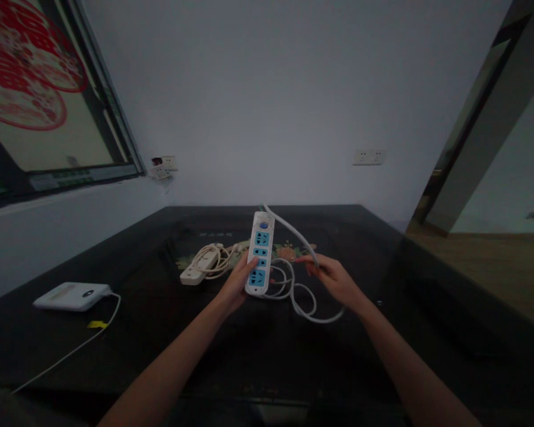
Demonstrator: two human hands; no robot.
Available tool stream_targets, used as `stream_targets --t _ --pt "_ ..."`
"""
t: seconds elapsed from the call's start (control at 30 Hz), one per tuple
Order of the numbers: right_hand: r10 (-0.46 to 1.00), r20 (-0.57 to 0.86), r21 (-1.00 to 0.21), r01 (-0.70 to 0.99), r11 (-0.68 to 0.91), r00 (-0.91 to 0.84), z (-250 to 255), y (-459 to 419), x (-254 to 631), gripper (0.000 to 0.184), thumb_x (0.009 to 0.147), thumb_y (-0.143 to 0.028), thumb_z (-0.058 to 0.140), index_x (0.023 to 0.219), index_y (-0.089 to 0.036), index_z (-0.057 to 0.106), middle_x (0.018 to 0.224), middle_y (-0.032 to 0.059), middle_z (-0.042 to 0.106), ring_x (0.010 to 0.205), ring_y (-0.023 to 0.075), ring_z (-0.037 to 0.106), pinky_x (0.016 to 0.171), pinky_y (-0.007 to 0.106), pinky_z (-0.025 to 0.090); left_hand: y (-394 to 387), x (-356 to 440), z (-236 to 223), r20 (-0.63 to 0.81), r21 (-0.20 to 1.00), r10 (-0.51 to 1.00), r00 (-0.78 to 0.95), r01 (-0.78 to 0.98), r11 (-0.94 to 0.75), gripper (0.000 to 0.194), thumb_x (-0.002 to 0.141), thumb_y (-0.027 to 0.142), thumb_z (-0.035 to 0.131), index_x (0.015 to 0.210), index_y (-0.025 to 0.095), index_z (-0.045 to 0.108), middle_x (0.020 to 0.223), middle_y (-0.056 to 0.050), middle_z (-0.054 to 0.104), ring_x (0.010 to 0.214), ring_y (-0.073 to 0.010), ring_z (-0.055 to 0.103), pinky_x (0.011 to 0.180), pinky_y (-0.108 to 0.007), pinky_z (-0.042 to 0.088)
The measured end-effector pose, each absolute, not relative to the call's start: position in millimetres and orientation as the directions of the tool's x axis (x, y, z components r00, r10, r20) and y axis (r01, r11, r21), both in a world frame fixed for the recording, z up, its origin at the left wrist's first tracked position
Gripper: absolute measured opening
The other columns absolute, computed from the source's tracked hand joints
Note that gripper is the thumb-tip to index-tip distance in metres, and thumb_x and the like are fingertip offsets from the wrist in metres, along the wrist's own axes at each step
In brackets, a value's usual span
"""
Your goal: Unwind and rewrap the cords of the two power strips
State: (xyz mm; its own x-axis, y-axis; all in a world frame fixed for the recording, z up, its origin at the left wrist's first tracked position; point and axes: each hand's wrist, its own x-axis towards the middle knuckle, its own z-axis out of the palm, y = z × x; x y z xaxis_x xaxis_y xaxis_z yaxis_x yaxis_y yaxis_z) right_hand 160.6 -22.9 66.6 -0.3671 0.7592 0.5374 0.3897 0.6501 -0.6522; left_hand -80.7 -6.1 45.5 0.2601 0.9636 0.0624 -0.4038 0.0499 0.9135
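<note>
We had our left hand [237, 283] wrapped around the lower end of a white power strip [260, 254] with blue sockets, the thumb pressed across its front near the bottom socket and the other fingers closed behind it, so the strip stood lifted and tilted away from us above the table. Our right hand [331, 279] sat just to the right of it, its fingertips pinched together on the strip's white cord [301, 239]. From that pinch the cord ran up and back to the far end of the strip, and below our fingers it dropped in loose loops that lay on the table between and under both hands.

Just beyond the left fingers, to their left, lay a second, cream-coloured power strip [198, 270] with its own cord bundled in a coil beside it. Well off to the left of that hand a flat white device [72, 296] rested on the dark table [258, 350], with a thin white cable running from it toward us and a small yellow tag near it. Farther out, on the wall ahead, sat a white wall socket [369, 156], and another one near the window corner at left.
</note>
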Motion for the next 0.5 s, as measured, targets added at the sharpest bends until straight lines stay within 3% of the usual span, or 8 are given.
stream_targets --t 0.13,0.33,0.5 --pt "0.699 0.542 -0.58 0.395 0.713 -0.467 59 -34 141 0.027 0.089 -0.018 0.049 0.112 -0.021 0.063 0.097 0.0059 0.067 0.082 0.0162 0.061 0.074 0.028 0.046 -6 -75 42 0.027 0.905 0.972 0.233 -0.418 0.075 0.04 0.083 0.032 0.065 0.119 0.019 0.054 0.101 -0.01 0.071 0.078 -0.0218 0.07 0.061 -0.029 0.058" --pt "0.575 0.57 -0.37 0.441 0.818 -0.587 48 -40 128 0.023 0.094 -0.029 0.048 0.104 -0.019 0.066 0.089 0.0059 0.069 0.082 0.0166 0.062 0.073 0.026 0.045 -4 -74 45 -0.128 0.842 0.96 0.248 -0.484 0.238 0.038 0.093 0.035 0.048 0.124 0.014 0.054 0.096 -0.013 0.072 0.071 -0.0217 0.071 0.06 -0.03 0.058" --pt "0.591 0.492 -0.203 0.576 0.792 -0.639 41 -35 128 0.033 0.097 -0.037 0.04 0.105 -0.02 0.068 0.084 0.0057 0.068 0.077 0.016 0.062 0.067 0.024 0.044 2 -83 51 -0.076 0.723 0.97 0.231 -0.657 0.213 0.048 0.097 0.044 0.033 0.13 0.014 0.051 0.101 -0.012 0.072 0.074 -0.0206 0.071 0.07 -0.036 0.059"
